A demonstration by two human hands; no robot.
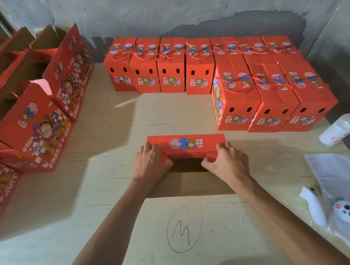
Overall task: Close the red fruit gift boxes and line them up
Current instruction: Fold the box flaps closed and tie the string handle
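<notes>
Gripped the red flap (187, 144) of an open box at mid-tabletop (105, 140): left hand (151, 160) and right hand (227, 159) pinching its end tabs. Closed boxes (195, 73) rowed behind; open boxes (33, 118) left.

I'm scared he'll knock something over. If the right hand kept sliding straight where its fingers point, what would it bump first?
Probably the nearest closed box, in the front row ahead of the right hand. Depth is unclear, so it might slip just left of it.

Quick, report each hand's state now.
Left hand: grip on the red box flap, left end.
Right hand: grip on its right end.
</notes>
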